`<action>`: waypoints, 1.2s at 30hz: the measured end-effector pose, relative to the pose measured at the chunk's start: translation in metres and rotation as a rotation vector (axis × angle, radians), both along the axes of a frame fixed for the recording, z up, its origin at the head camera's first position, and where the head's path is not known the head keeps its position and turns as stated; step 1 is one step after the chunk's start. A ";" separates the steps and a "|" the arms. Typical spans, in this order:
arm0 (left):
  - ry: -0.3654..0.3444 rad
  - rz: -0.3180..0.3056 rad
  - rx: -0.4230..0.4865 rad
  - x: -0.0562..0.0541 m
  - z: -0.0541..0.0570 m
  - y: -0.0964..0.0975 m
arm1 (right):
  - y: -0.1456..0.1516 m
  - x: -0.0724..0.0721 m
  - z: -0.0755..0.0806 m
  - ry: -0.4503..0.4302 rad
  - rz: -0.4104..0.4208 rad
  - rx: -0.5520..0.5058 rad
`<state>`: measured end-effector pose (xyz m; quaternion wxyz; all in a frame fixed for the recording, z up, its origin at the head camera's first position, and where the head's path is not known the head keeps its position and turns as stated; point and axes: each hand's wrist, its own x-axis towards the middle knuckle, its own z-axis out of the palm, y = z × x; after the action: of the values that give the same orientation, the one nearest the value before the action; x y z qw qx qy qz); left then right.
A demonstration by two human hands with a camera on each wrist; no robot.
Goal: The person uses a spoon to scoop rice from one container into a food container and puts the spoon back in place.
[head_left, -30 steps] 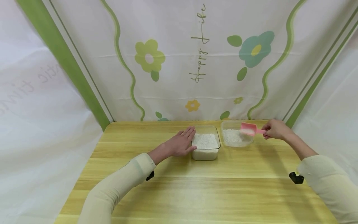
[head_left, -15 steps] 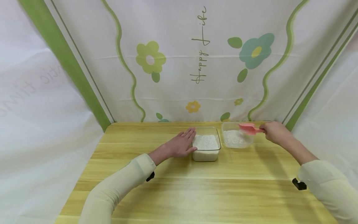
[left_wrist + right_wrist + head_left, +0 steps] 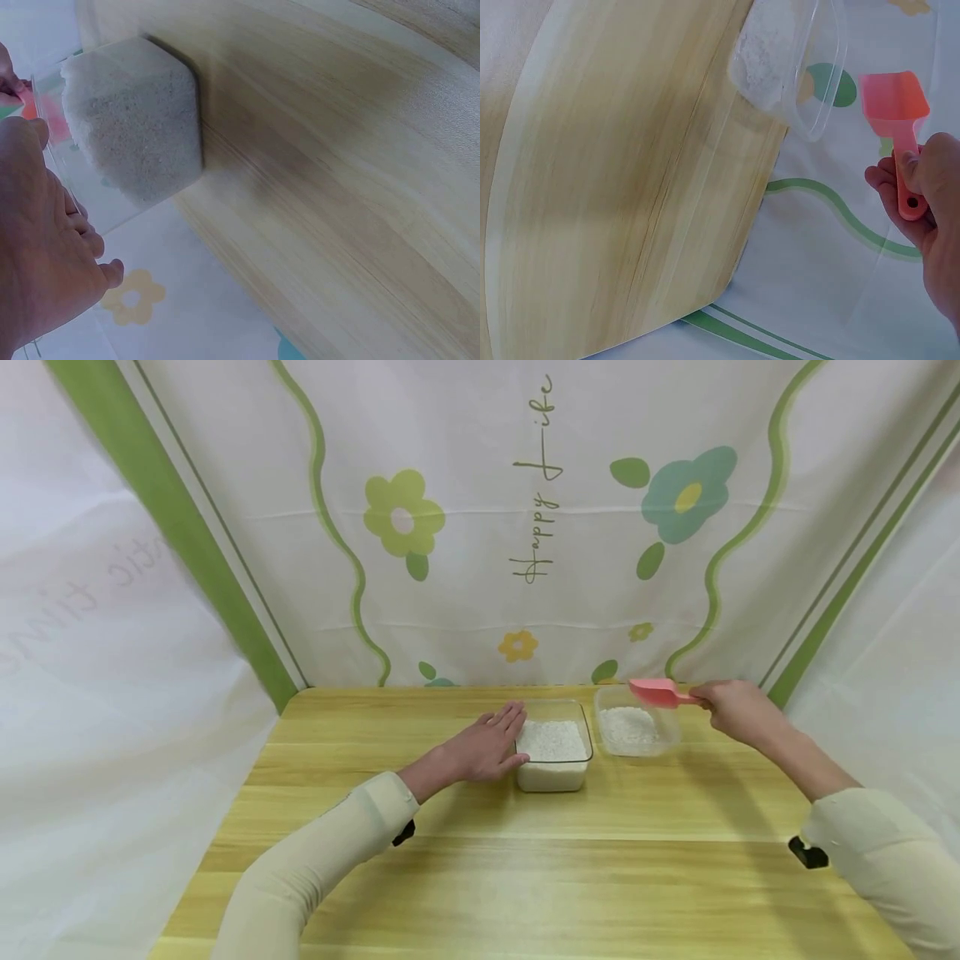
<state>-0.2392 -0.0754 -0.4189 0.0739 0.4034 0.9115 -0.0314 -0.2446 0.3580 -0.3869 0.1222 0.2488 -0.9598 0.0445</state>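
The left hand lies with straight fingers against the left side and rim of a square glass container, filled more than half with white grainy stuff. To its right stands a clear plastic container with a lower layer of similar white stuff. The right hand grips a pink scoop by its handle. In the head view the scoop's bowl overlaps the far part of the plastic container, held above it. In the right wrist view the thumb presses on the handle.
Both containers stand near the far edge of a light wooden table. Right behind that edge hangs a white curtain with printed flowers, and more curtain encloses the left and right sides. Dark camera mounts show below both sleeves.
The scoop, which bore white stuff a second ago, has turned over and then moved a little up and left. The left hand and both containers keep their places.
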 end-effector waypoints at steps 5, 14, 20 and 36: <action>0.002 -0.001 -0.005 0.000 0.001 0.001 | -0.004 0.001 0.000 0.004 -0.014 -0.094; 0.004 -0.004 -0.006 0.000 0.000 0.001 | -0.020 0.010 0.009 -0.052 -0.029 -0.276; -0.001 0.004 -0.007 -0.001 -0.002 0.001 | -0.046 0.017 0.020 -0.099 0.033 -0.292; -0.004 0.005 -0.018 -0.002 -0.001 0.001 | -0.110 0.019 0.055 -0.128 0.168 0.007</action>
<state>-0.2414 -0.0741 -0.4195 0.0797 0.4004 0.9121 -0.0387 -0.2260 0.2478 -0.3314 0.0559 0.3253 -0.9416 0.0672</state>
